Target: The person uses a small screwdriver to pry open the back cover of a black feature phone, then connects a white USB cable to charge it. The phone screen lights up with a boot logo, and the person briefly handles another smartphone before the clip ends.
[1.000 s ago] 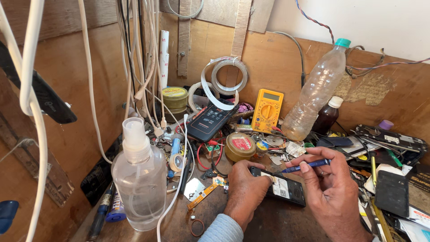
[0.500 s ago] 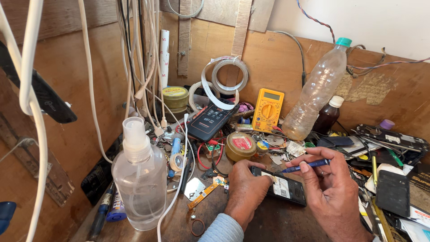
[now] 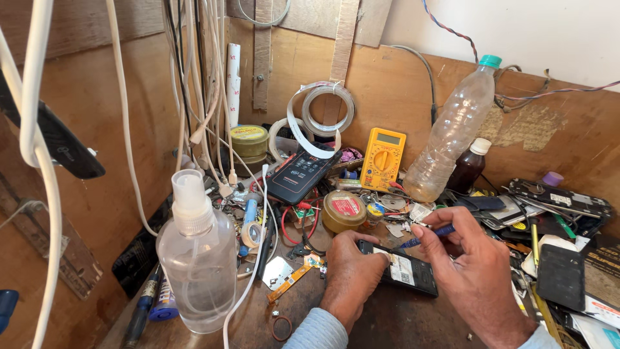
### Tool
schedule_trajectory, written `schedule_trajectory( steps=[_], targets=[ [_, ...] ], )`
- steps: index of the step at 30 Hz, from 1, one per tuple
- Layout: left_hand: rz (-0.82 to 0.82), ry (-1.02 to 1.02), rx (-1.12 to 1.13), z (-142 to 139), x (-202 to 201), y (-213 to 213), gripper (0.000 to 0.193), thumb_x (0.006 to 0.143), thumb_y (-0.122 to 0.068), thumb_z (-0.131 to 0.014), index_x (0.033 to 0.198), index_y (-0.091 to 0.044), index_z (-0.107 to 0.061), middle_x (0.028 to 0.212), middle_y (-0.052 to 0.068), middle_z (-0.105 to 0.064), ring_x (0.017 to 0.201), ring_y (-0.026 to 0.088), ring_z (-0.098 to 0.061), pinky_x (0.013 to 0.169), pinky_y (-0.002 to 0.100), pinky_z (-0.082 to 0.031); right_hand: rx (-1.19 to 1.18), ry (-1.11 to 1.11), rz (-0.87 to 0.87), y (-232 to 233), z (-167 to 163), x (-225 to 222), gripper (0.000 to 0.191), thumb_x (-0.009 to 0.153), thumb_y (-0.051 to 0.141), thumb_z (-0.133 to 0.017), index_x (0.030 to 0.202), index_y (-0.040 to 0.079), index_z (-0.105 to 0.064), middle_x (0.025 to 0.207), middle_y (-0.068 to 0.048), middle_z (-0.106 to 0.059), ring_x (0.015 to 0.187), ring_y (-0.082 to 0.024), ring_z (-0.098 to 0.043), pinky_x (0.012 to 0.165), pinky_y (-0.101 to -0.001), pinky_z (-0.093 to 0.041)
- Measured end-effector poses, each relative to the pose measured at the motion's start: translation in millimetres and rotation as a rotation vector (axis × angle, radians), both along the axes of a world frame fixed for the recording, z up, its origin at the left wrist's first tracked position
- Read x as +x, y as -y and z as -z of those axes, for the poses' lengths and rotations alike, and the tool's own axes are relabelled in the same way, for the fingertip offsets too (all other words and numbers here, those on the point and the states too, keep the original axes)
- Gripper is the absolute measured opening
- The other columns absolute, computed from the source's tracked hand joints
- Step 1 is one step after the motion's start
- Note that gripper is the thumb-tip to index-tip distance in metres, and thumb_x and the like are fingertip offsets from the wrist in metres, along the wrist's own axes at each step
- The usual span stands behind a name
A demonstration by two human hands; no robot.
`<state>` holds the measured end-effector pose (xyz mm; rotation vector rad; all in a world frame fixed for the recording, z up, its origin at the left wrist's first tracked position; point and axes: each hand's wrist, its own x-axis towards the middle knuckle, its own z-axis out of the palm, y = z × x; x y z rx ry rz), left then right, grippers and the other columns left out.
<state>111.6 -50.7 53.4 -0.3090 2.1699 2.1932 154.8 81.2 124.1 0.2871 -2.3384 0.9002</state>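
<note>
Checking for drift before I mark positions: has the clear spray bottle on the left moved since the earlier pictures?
No. The clear spray bottle stands in the same spot, left of the round brown tin, as before.

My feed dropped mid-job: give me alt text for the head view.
On a cluttered wooden workbench, the left hand steadies an opened black phone while the right hand works a thin blue-handled tool at it. A clear plastic spray bottle stands left; a yellow multimeter leans behind.

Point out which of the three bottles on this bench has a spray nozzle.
The clear spray bottle at front left. The tall clear plastic bottle has a green cap; the small brown bottle has a white cap.
</note>
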Motion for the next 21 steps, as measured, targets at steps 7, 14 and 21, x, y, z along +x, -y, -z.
schedule_trajectory(
  steps=[7,14,21],
  targets=[
    [-0.004,-0.033,0.015,1.9,-0.7,1.0,0.033,0.064,-0.007,-0.081,0.097,-0.006,-0.075,0.089,0.012,-0.077,0.081,0.020,-0.075,0.074,0.032,-0.059,-0.076,0.272,-0.096,-3.7,-10.8,-9.6,0.022,0.086,0.011,-0.067,0.105,0.005,-0.057,0.074,-0.006,-0.073,0.061,-0.013,-0.075,0.053,-0.0303,-0.061],
    [-0.027,-0.024,-0.016,4.0,-1.5,0.0,0.034,0.064,-0.009,-0.084,0.097,-0.008,-0.076,0.090,0.011,-0.076,0.082,0.020,-0.074,0.075,0.032,-0.058,0.029,0.238,-0.031,-6.5,-5.5,-13.5,0.023,0.088,0.012,-0.072,0.103,0.004,-0.055,0.083,-0.008,-0.072,0.060,-0.016,-0.071,0.051,-0.0308,-0.056],
    [-0.018,-0.024,-0.018,7.0,-4.3,-0.5,0.033,0.065,-0.010,-0.083,0.097,-0.009,-0.075,0.091,0.012,-0.077,0.084,0.021,-0.075,0.075,0.034,-0.058,0.061,0.334,0.136,-3.1,-8.0,-18.0,0.030,0.094,0.019,-0.078,0.106,0.001,-0.057,0.088,-0.016,-0.071,0.061,-0.023,-0.072,0.053,-0.0340,-0.055]
  ],
)
